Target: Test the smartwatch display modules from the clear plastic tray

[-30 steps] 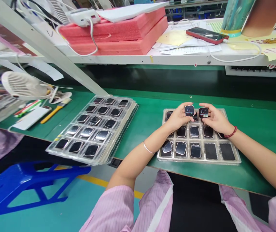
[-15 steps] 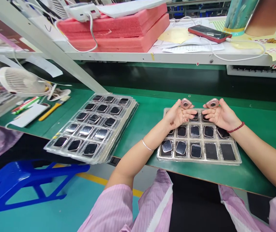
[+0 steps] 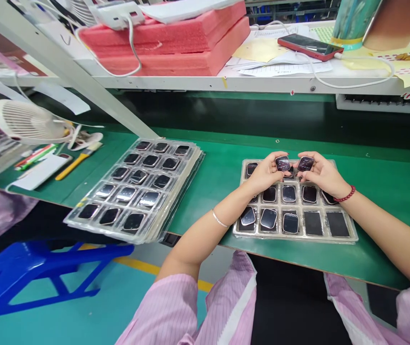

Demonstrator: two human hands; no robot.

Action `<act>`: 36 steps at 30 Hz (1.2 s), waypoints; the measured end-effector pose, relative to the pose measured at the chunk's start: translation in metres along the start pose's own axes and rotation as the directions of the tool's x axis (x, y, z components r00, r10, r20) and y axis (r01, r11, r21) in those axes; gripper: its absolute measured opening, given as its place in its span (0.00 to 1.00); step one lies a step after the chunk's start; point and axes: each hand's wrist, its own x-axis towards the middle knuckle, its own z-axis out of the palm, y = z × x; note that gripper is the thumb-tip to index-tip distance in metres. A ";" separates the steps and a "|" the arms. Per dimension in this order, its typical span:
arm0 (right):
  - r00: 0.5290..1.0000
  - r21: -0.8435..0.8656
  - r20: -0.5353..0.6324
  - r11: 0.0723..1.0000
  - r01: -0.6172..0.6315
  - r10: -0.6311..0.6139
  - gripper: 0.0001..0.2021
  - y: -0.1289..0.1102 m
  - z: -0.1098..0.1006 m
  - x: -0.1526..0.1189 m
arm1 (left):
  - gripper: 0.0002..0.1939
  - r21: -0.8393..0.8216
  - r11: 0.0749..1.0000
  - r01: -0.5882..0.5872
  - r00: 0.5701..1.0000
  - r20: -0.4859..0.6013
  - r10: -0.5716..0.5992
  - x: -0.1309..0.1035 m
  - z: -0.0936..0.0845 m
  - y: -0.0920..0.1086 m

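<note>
My left hand [image 3: 270, 171] is closed on a smartwatch case [image 3: 282, 163], its dark glass face turned toward me. A second smartwatch case [image 3: 305, 164], also glass side up, is pinched in my right hand [image 3: 322, 173]. Both hands are raised over the far rows of a clear plastic tray [image 3: 280, 238], partly covering them. Watch cases sit in many of its pockets, among them a tilted one [image 3: 248, 216] and a straighter one [image 3: 290, 223] in the near row. Two near pockets at the right, one of them a dark pocket [image 3: 337, 224], show only black bottoms.
Left on the green bench [image 3: 205, 211] lies a stack of clear trays [image 3: 119, 201] with more watches. Beyond it are a yellow-handled brush [image 3: 71, 166] and a white fan [image 3: 28, 120]. A shelf [image 3: 190, 84] overhangs the back, bearing red foam blocks [image 3: 169, 62] and a phone [image 3: 309, 47].
Both hands have turned the watch cases over: their sensor backs faced me before, and now their glass faces do. The hands have also drawn slightly closer to each other.
</note>
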 end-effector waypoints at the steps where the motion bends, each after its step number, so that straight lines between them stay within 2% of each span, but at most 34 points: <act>1: 1.000 -0.039 -0.009 0.999 0.016 -0.016 0.23 0.000 0.001 0.000 | 0.30 0.027 1.000 -0.007 1.000 0.001 0.007 0.000 0.000 0.000; 4: 0.999 -0.124 -0.031 0.992 0.039 -0.043 0.18 -0.001 0.002 -0.001 | 0.25 0.077 0.997 -0.006 1.000 0.008 0.005 -0.001 0.001 0.001; 7: 0.997 -0.144 -0.015 0.987 0.070 -0.072 0.17 -0.001 0.002 -0.001 | 0.22 0.110 0.994 -0.015 1.000 0.003 0.015 -0.001 0.001 0.001; 25: 0.996 -0.180 0.007 0.980 0.084 -0.085 0.13 0.002 0.002 -0.002 | 0.24 0.135 0.991 -0.025 0.999 0.032 0.021 -0.002 0.001 0.002; 30: 0.995 -0.166 0.023 0.981 0.103 -0.101 0.16 0.004 0.001 -0.001 | 0.25 0.128 0.992 -0.012 1.000 0.010 0.011 -0.002 0.003 0.003; 36: 0.995 -0.170 0.022 0.981 0.098 -0.096 0.15 0.002 0.001 -0.001 | 0.23 0.111 0.994 -0.008 1.000 0.004 0.008 -0.001 0.003 0.004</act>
